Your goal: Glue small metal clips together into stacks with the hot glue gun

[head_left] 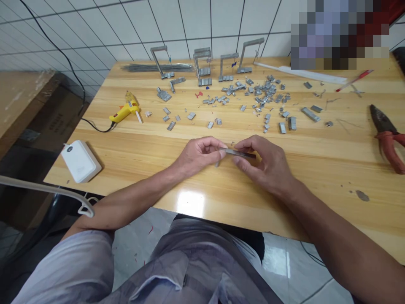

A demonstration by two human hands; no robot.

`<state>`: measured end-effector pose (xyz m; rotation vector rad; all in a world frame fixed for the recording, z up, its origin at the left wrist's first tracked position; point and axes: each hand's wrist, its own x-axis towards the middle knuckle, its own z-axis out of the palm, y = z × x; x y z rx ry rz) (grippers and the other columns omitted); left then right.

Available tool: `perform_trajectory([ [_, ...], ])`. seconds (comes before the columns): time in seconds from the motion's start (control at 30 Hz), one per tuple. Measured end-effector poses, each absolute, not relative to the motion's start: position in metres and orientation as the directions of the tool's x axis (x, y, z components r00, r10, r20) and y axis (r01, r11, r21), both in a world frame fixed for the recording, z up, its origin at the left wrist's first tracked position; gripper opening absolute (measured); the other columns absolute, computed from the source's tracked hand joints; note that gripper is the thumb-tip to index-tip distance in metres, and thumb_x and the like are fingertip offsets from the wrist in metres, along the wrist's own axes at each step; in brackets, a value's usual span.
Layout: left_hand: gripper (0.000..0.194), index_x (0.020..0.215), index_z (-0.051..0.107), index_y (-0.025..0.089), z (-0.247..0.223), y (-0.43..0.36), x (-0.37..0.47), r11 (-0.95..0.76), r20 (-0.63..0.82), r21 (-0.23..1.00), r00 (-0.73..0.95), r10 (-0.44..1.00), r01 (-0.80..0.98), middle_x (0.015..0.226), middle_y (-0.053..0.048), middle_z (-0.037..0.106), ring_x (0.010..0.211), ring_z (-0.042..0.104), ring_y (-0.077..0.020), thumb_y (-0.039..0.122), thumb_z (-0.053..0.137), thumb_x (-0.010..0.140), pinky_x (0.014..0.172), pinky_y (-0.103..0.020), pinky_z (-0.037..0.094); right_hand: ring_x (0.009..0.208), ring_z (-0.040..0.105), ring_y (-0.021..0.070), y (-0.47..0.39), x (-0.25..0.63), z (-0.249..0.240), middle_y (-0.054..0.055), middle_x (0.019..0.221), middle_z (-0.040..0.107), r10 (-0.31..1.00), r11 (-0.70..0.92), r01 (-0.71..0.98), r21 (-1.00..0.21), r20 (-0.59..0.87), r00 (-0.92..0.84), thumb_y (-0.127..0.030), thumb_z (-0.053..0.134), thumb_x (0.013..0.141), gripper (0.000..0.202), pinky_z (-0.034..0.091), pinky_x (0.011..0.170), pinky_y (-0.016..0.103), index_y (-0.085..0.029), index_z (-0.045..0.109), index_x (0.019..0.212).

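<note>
Above the front part of the table, my left hand [202, 154] pinches one end of a thin grey strip of staples [242, 153] between thumb and fingers. A short grey piece [217, 163] points down below that thumb; whether it is joined to the strip is hard to see. My right hand [265, 162] curls loosely about the other part of the strip, thumb below and fingers above. Beyond the hands lie loose staple pieces [265, 90] in a scattered heap. Several small upright frames of staples [226, 67] stand farther back.
On the left are a yellow glue gun [125, 110] with a cord and a white box-shaped device [81, 161]. Red-handled pliers [387, 139] lie at the right. Thin metal rods [142, 67], a white strip [311, 74] and a red pen [354, 80] lie toward the tiled wall.
</note>
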<state>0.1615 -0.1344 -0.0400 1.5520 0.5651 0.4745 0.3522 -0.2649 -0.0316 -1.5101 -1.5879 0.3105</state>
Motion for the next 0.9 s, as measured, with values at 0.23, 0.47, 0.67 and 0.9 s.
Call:
perform_trajectory([
  [0.23,0.009,0.098,0.080,0.020,-0.0367,-0.1419,0.1605,-0.422,0.336,0.903,0.749,0.571,-0.083,0.089,-0.003,0.072,0.070,0.058,-0.0108,0.025,0.081,0.090,0.065,-0.026,0.048,0.073,0.067,0.0210,-0.2664,0.3473,-0.0276,0.003,0.083,0.072,0.866,0.282,0.738,-0.613,0.494,0.079,-0.028,0.070,0.094,0.006,0.053,0.065,0.035,-0.025,0.067,0.098],
  [0.47,0.011,0.101,0.078,0.020,-0.0324,-0.1418,0.1603,-0.559,0.444,0.821,0.750,0.490,-0.121,0.088,-0.004,0.073,0.071,0.062,-0.0118,0.029,0.078,0.095,0.068,-0.026,0.051,0.073,0.070,0.0221,-0.2667,0.3446,-0.0255,0.004,0.083,0.074,0.836,0.317,0.745,-0.586,0.544,0.072,-0.027,0.069,0.095,0.002,0.056,0.069,0.037,-0.027,0.068,0.095],
  [0.67,0.015,0.103,0.078,0.021,-0.0326,-0.1406,0.1603,-0.563,0.452,0.815,0.756,0.473,-0.135,0.091,-0.004,0.075,0.071,0.064,-0.0113,0.032,0.081,0.094,0.067,-0.026,0.052,0.074,0.071,0.0219,-0.2670,0.3445,-0.0256,0.004,0.083,0.076,0.822,0.323,0.757,-0.568,0.564,0.073,-0.028,0.067,0.096,0.002,0.056,0.066,0.037,-0.027,0.069,0.095],
  [0.9,0.017,0.103,0.079,0.021,-0.0340,-0.1420,0.1614,-0.553,0.463,0.820,0.740,0.488,-0.148,0.091,-0.004,0.075,0.073,0.065,-0.0114,0.031,0.084,0.091,0.068,-0.025,0.052,0.072,0.070,0.0215,-0.2665,0.3441,-0.0263,0.003,0.081,0.076,0.814,0.329,0.763,-0.557,0.576,0.070,-0.028,0.069,0.096,0.002,0.054,0.063,0.036,-0.027,0.069,0.095],
])
